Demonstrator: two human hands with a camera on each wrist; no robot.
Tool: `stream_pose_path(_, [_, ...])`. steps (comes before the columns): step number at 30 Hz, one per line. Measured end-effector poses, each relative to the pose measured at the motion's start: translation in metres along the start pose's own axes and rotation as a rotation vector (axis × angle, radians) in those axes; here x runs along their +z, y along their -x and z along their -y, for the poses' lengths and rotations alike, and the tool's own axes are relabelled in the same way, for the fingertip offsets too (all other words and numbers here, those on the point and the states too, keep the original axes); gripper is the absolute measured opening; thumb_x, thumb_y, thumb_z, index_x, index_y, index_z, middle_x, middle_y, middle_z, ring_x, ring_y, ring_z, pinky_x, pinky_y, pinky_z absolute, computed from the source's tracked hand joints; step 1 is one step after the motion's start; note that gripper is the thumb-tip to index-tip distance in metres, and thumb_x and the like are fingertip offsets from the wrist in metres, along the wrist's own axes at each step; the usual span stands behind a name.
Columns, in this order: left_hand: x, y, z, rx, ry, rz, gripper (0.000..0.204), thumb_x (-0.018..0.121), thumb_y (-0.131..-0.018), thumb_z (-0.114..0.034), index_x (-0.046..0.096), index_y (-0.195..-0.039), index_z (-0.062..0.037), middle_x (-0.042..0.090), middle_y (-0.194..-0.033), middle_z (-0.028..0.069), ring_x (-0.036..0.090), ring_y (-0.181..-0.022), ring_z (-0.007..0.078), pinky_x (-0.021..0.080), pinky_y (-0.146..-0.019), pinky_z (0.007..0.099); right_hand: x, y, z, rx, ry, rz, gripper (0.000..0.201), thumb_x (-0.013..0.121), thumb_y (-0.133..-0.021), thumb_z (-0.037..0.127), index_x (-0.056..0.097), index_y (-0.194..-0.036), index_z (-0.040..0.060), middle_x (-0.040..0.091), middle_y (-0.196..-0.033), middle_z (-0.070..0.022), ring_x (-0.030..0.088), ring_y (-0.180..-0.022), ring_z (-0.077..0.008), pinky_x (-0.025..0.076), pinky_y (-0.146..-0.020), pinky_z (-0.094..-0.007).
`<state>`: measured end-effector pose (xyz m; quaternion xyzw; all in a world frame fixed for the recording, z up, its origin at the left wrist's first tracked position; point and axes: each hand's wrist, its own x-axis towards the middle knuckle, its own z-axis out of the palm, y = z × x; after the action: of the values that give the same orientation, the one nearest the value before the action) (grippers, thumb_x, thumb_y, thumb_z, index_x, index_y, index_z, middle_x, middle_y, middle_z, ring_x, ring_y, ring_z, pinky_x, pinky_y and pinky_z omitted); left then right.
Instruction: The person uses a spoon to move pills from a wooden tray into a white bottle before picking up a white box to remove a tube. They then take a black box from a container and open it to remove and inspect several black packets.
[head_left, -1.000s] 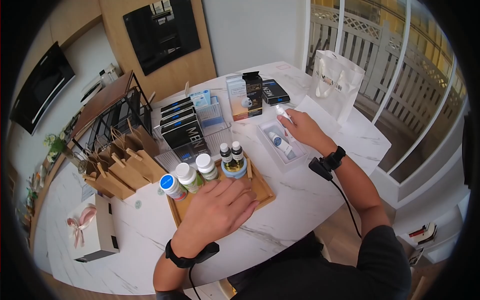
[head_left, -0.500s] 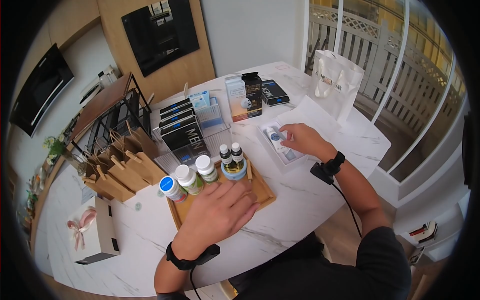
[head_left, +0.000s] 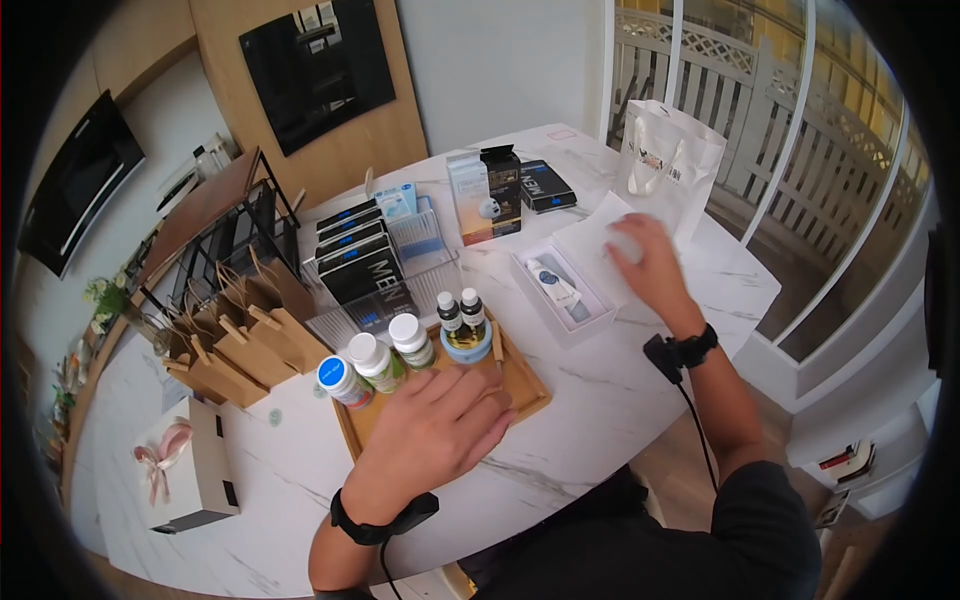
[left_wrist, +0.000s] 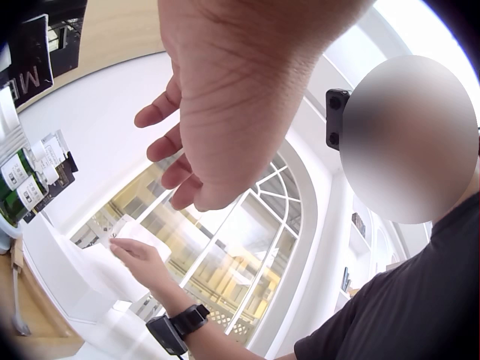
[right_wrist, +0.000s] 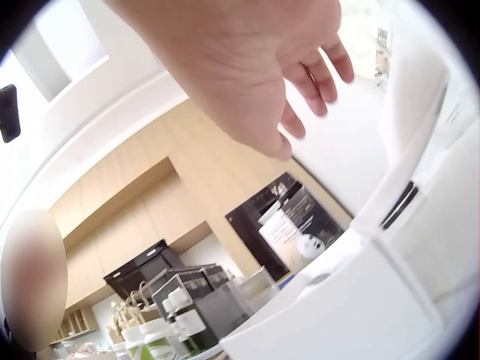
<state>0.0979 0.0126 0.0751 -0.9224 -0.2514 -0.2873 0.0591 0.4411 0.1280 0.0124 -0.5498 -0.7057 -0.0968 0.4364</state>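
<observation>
A white tube point(head_left: 553, 285) lies inside the open white box point(head_left: 590, 322) on the table. The right hand point(head_left: 652, 262), slightly blurred, is in the air to the right of the box, over a white sheet point(head_left: 603, 240); its fingers are loosely bent and hold nothing, as the right wrist view point(right_wrist: 255, 67) also shows. Over the front of the wooden tray point(head_left: 528, 402) hovers the left hand point(head_left: 430, 430), relaxed and holding nothing; in the left wrist view its fingers point(left_wrist: 166, 142) hang loosely. Behind it on the tray stand white-capped bottles point(head_left: 372, 360) and two dark bottles point(head_left: 460, 316).
A clear rack point(head_left: 430, 272) with black boxes point(head_left: 360, 262) stands behind the tray. Brown paper bags point(head_left: 245, 345) and a ribboned box point(head_left: 190, 465) are at the left. Upright boxes point(head_left: 484, 195), a flat black box point(head_left: 547, 186) and a white bag point(head_left: 668, 165) stand farther back.
The right hand has let go of the white tube, which now lies in the box, and has moved up and right, away from it. The left hand has barely moved.
</observation>
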Motion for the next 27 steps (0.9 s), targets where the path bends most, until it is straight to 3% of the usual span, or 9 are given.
stream_pose_path(2, [0.001,-0.001,0.001,0.003,0.000,-0.014,0.013,0.070,-0.081,-0.017,0.062,-0.085,-0.0089,0.055,-0.090,0.0009,0.055,-0.081,0.0168,0.042,-0.067,0.0296,-0.020,0.003,-0.013,0.034,0.291,-0.300,0.044,0.073,-0.081,0.018,0.060,-0.120,0.0034,0.059,-0.118,-0.0206,0.054,-0.110,-0.0385,0.042,-0.097,-0.0442])
stream_pose_path(6, [0.002,0.000,0.000,0.005,0.006,-0.030,0.013,0.071,-0.080,-0.017,0.061,-0.084,-0.0089,0.056,-0.091,0.0007,0.055,-0.081,0.0164,0.042,-0.067,0.0293,-0.022,0.010,-0.059,0.105,0.224,-0.534,0.055,0.072,-0.086,0.027,0.051,-0.131,0.0029,0.057,-0.120,-0.0197,0.056,-0.108,-0.0342,0.045,-0.093,-0.0406])
stream_pose_path(8, [-0.001,0.000,-0.001,-0.006,0.006,-0.033,0.013,0.072,-0.078,-0.015,0.063,-0.085,-0.0093,0.059,-0.092,0.0015,0.057,-0.080,0.0182,0.044,-0.066,0.0303,-0.024,0.011,-0.046,0.934,-0.502,-0.261,0.062,0.069,-0.090,0.034,0.044,-0.136,0.0013,0.060,-0.119,-0.0151,0.059,-0.104,-0.0253,0.046,-0.089,-0.0335])
stream_pose_path(9, [-0.002,0.000,-0.002,-0.015,0.010,-0.033,0.014,0.074,-0.075,-0.014,0.065,-0.086,-0.0097,0.062,-0.094,0.0022,0.060,-0.078,0.0200,0.046,-0.065,0.0313,-0.027,0.009,-0.035,0.932,-0.507,-0.262,0.062,0.069,-0.090,0.034,0.044,-0.136,0.0013,0.060,-0.119,-0.0151,0.059,-0.104,-0.0253,0.046,-0.089,-0.0335])
stream_pose_path(12, [-0.005,0.000,-0.002,-0.008,0.010,-0.033,0.015,0.074,-0.075,-0.013,0.065,-0.086,-0.0095,0.062,-0.094,0.0023,0.059,-0.077,0.0200,0.046,-0.064,0.0311,-0.024,0.007,-0.018,0.923,-0.783,-0.208,0.054,0.066,-0.093,0.033,0.050,-0.133,0.0012,0.062,-0.119,-0.0125,0.061,-0.101,-0.0179,0.047,-0.085,-0.0287])
stream_pose_path(14, [-0.006,0.001,-0.003,0.005,0.005,-0.020,0.015,0.073,-0.077,-0.015,0.064,-0.087,-0.0091,0.059,-0.093,0.0015,0.057,-0.079,0.0182,0.044,-0.066,0.0300,-0.011,0.009,-0.022,0.380,-0.666,-0.113,0.040,0.063,-0.095,0.025,0.057,-0.126,0.0022,0.064,-0.118,-0.0096,0.062,-0.100,-0.0144,0.047,-0.087,-0.0286])
stream_pose_path(18, [-0.006,-0.001,-0.004,0.004,0.014,-0.033,0.016,0.075,-0.074,-0.012,0.065,-0.086,-0.0094,0.062,-0.095,0.0022,0.059,-0.078,0.0194,0.046,-0.064,0.0307,-0.024,0.011,0.052,-0.011,-0.404,0.070,0.033,0.069,-0.087,0.012,0.061,-0.118,0.0033,0.065,-0.115,-0.0115,0.062,-0.104,-0.0203,0.046,-0.092,-0.0300])
stream_pose_path(24, [-0.009,0.001,-0.004,0.001,0.007,-0.001,0.016,0.074,-0.074,-0.012,0.066,-0.088,-0.0097,0.062,-0.096,0.0016,0.059,-0.079,0.0191,0.045,-0.065,0.0302,-0.008,0.024,0.070,-0.182,-0.131,0.211,0.042,0.074,-0.082,0.017,0.061,-0.120,0.0043,0.056,-0.127,-0.0134,0.051,-0.120,-0.0311,0.041,-0.100,-0.0411])
stream_pose_path(27, [-0.006,0.002,-0.002,0.029,-0.002,-0.029,0.014,0.072,-0.079,-0.017,0.062,-0.086,-0.0091,0.055,-0.090,0.0004,0.054,-0.080,0.0159,0.040,-0.066,0.0295,0.012,0.040,0.065,-0.078,-0.090,0.308,0.058,0.078,-0.077,0.028,0.057,-0.126,0.0056,0.045,-0.136,-0.0203,0.044,-0.126,-0.0385,0.039,-0.103,-0.0447])
